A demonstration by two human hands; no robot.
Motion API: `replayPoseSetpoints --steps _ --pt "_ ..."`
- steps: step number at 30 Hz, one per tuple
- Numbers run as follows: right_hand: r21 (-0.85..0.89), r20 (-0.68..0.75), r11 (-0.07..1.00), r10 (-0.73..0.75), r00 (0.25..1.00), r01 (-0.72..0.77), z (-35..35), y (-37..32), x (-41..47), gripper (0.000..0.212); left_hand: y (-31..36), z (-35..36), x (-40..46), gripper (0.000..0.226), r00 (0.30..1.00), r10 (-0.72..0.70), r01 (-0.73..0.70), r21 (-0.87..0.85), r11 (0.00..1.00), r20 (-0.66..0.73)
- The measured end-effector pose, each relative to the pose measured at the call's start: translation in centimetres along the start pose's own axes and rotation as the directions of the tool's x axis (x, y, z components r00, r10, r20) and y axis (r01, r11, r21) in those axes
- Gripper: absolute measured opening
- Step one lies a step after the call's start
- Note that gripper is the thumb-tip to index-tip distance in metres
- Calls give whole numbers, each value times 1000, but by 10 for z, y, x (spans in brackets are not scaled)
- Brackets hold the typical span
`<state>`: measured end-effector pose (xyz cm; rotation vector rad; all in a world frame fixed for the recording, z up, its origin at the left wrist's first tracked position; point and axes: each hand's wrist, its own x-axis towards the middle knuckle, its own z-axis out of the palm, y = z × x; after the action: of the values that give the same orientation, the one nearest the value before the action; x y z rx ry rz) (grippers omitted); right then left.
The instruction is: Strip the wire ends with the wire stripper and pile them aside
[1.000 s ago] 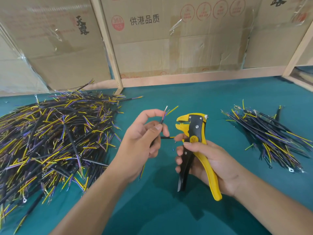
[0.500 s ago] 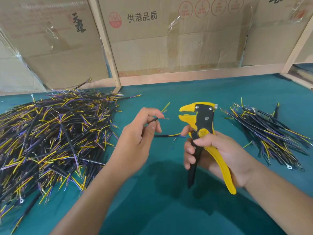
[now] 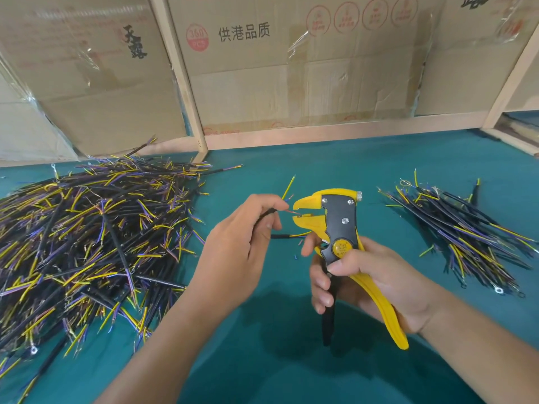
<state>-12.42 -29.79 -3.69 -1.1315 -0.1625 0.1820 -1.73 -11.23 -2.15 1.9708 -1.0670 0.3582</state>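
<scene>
Copper-tipped wire [image 3: 294,212] is going into the yellow wire stripper [image 3: 339,228]; your left hand [image 3: 242,246] pinches the black cable, your right hand [image 3: 370,275] grips the handles. Small finished pile [image 3: 466,228] right, huge unstripped heap [image 3: 87,237] left on the tabletop [image 3: 291,360] — mostly ahead, I'd say.

Hidden or cut off
Large heap of black, yellow and purple wires [image 3: 87,243], left of the left hand [image 3: 233,255]: cropped by frame edge; black-sheathed wire [image 3: 264,214] mostly hidden in fist.

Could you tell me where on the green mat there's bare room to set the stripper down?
Bare mat lies behind the wire stripper, between the big wire pile and the smaller pile; also near, under the forearms. Both sides are crowded.
</scene>
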Motion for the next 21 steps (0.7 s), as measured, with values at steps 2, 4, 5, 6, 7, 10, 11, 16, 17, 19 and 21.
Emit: replayPoseSetpoints --steps 2,4,5,6,7,10,11,16,17,19,21 --pt "-3 10 1000 4 1000 -4 1 1 0 29 1 0 0 27 1000 -8 8 -12 1000 -13" --pt "-2 15 1000 3 1000 -3 3 2 0 29 3 1 0 27 1000 -9 8 -16 1000 -16" --pt "0 16 1000 2 1000 -2 3 2 0 29 4 1 0 27 1000 -7 7 -13 1000 -14" --pt "4 15 1000 0 1000 0 4 3 0 29 4 1 0 27 1000 -7 6 -8 1000 -14" --pt "9 12 1000 -2 1000 2 4 3 0 29 5 1 -1 27 1000 -7 7 -1 1000 -14" --pt "22 -2 1000 -11 1000 11 6 5 0 28 5 3 -2 26 999 -23 24 40 999 -26" --pt "23 -8 1000 -14 1000 14 7 5 0 28 6 3 -3 26 999 -25 27 62 998 -33" --pt "10 -32 1000 -12 999 12 8 7 1 27 8 4 -3 30 998 -20 26 94 995 -62" --pt "8 -38 1000 -12 999 12 8 7 1 26 9 4 -4 30 998 -17 23 91 996 -64" --pt "10 -43 1000 -12 999 12 8 7 2 23 10 3 -4 30 998 -15 20 81 997 -62" --pt "17 -39 1000 -1 999 2 9 6 2 22 11 3 -4 28 998 -16 19 61 998 -56"
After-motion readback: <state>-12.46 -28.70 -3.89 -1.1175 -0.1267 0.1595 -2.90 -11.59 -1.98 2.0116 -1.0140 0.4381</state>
